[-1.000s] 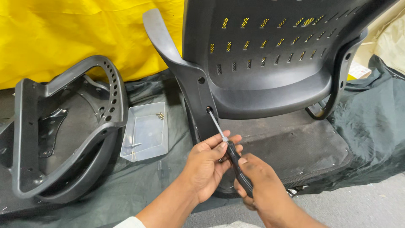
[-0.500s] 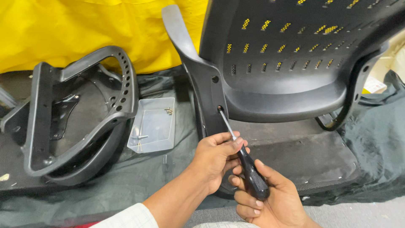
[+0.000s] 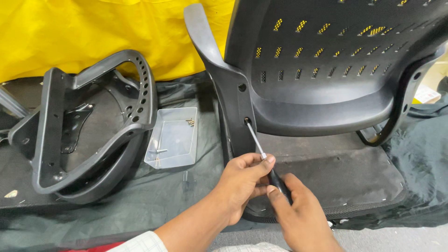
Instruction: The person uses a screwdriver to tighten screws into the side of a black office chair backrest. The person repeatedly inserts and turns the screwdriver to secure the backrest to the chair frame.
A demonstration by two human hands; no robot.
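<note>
Black plastic chair back (image 3: 326,79), perforated with small slots, stands upright on a dark cloth (image 3: 196,196) spread over the floor. Its left armrest bracket (image 3: 233,93) rises beside it, with two screw holes visible on the face. Screwdriver (image 3: 263,156): the silver shaft slants up to the lower hole, tip seated in it; the black handle runs down toward the person. Left hand (image 3: 242,182) closed around the shaft where it meets the handle, thumb and fingers pinching it. Right hand (image 3: 298,214) wrapped around the handle from below, closed on it; most of the handle is hidden by the fingers. Under the chair back lies a black mesh seat pad (image 3: 345,177), flat on the cloth. To the left, a clear plastic tray (image 3: 172,137) sits on the cloth, holding a few small screws; near its front edge a loose dark screw lies on the cloth. Further left, a second black chair frame (image 3: 84,126) lies tilted on its side, touching the cloth, well apart from the hands. Behind everything hangs a yellow sheet (image 3: 93,32), crumpled, covering the background. A strip of grey floor (image 3: 396,235) shows at the lower right.
</note>
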